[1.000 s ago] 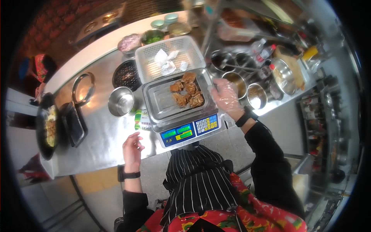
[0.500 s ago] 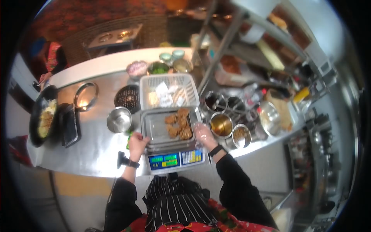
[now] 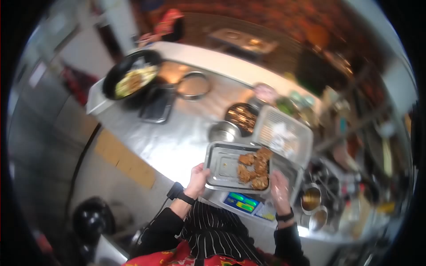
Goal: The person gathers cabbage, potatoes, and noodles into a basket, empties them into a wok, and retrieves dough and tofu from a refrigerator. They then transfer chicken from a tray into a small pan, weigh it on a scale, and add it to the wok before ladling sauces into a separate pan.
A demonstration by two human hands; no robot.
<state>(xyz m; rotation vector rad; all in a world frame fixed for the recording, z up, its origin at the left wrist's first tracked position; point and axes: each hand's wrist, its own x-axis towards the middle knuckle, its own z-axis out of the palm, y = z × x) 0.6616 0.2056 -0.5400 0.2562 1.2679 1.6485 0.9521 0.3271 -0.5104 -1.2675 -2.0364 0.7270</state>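
A shallow metal tray [image 3: 224, 174] with several pieces of browned, fried-looking meat [image 3: 255, 168] in its right half is held between my hands. My left hand [image 3: 198, 179] pinches the tray's left edge, thumb on the rim. My right hand [image 3: 280, 190], in a clear plastic glove, grips the right edge; its fingertips are partly blurred. The tray hangs over the near side of a digital scale [image 3: 242, 203], whose lit green display shows below it. Another metal tray [image 3: 288, 170] is partly visible behind, on the scale.
A white perforated basket [image 3: 284, 135] holding crumpled paper stands behind the tray. Left of it are a metal bowl [image 3: 224, 132] and a round dark pan [image 3: 242, 116]. Farther left stand a black tray [image 3: 157, 104] and a large black bowl [image 3: 148, 62] of food. Sauce containers [image 3: 311, 197] crowd the right.
Both hands have lifted the upper tray with the meat off the scale and moved it leftward. My view has turned left, bringing the black bowl and the floor nearer the middle.
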